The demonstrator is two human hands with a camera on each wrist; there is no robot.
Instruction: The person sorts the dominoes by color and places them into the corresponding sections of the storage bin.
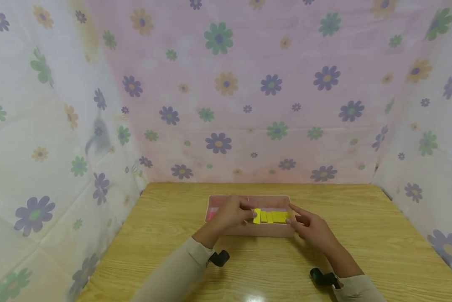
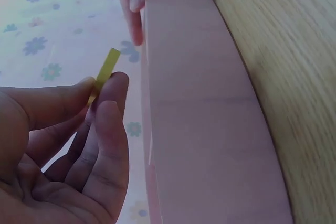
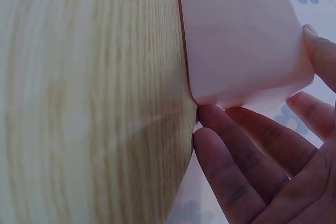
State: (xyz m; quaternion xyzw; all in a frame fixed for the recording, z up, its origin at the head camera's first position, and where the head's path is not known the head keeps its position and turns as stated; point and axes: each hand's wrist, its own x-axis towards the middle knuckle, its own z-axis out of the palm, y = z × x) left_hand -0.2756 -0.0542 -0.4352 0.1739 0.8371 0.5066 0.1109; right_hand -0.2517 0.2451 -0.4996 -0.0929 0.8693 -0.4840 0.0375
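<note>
My left hand [image 1: 229, 214] pinches a thin yellow rectangular tile [image 2: 108, 67] between thumb and fingertips. In the head view it holds this tile over the near side of a pink box [image 1: 261, 230]. Several like yellow tiles [image 1: 276, 217] stand in a row in the box's right compartment, just right of the held one. My right hand [image 1: 314, 230] grips the box's right end. Its thumb [image 3: 321, 51] lies at the rim, and the other fingers touch the end wall down near the table. The left hand hides part of the left compartment.
A divider [image 1: 248, 198] splits the box. Something bright pink [image 1: 211, 214] shows in its left compartment. The box stands on a wood-grain table [image 1: 165, 218], with flower-patterned cloth [image 1: 248, 138] behind and at both sides. Black wrist cameras [image 1: 220, 258] sit at the cuffs.
</note>
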